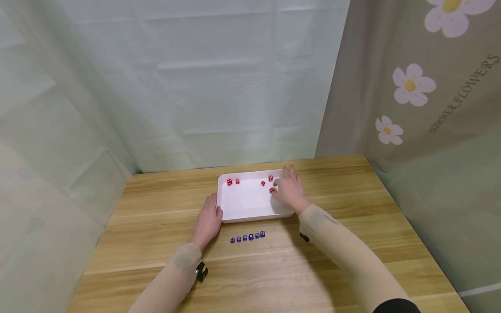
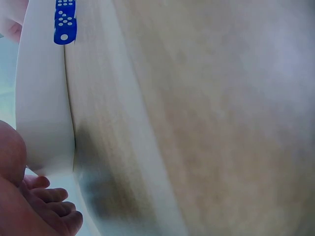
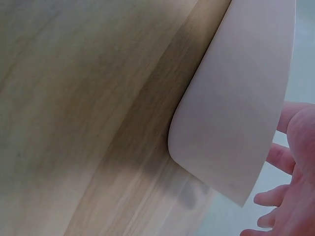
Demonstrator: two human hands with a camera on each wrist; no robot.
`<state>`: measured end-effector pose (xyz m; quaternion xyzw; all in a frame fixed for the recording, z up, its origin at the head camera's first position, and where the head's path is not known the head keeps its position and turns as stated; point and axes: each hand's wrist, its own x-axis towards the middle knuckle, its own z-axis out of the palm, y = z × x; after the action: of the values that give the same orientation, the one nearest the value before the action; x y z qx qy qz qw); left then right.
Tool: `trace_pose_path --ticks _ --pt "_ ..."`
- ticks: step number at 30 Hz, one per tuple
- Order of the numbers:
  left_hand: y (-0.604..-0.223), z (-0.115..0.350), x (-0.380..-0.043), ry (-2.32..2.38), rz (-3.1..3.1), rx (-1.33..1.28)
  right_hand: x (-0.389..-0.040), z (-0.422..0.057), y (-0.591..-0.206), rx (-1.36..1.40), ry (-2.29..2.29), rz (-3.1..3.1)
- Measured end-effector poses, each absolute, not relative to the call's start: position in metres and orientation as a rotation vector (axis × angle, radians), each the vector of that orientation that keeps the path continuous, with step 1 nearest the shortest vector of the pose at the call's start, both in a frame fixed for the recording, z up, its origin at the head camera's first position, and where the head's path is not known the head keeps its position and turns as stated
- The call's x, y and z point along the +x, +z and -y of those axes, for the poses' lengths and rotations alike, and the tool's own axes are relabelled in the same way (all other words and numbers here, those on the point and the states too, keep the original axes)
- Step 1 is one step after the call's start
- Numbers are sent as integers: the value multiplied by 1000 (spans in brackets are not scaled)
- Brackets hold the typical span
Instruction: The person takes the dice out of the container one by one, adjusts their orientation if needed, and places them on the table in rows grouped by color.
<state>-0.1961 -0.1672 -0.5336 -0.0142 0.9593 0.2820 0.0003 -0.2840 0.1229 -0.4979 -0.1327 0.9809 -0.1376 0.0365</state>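
Note:
A shallow white tray (image 1: 246, 202) lies on the wooden table, with several red dice inside. My left hand (image 1: 207, 221) holds its left end, thumb at the near corner of the rim and fingers along the outer wall. Over the tray's right end reaches my right hand (image 1: 290, 191). Its thumb and bent index finger are right at a red die (image 1: 272, 190); I cannot tell whether they pinch it. Its other fingers extend over the far right corner. Two more red dice lie just beyond, and a pair, including one red die (image 1: 229, 182), sits at the far left.
In front of the tray, several blue dice (image 1: 251, 237) stand in a row on the wooden table (image 1: 156, 243). Pale curtains (image 1: 219, 87) hang behind and on both sides, the right one printed with white flowers (image 1: 414, 85).

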Motion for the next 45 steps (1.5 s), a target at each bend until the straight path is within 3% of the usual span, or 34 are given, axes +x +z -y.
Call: trace_pose_path --ticks 45 --pt "-531 168 -197 899 -3017 -47 -303 -104 -511 -286 -149 -3046"
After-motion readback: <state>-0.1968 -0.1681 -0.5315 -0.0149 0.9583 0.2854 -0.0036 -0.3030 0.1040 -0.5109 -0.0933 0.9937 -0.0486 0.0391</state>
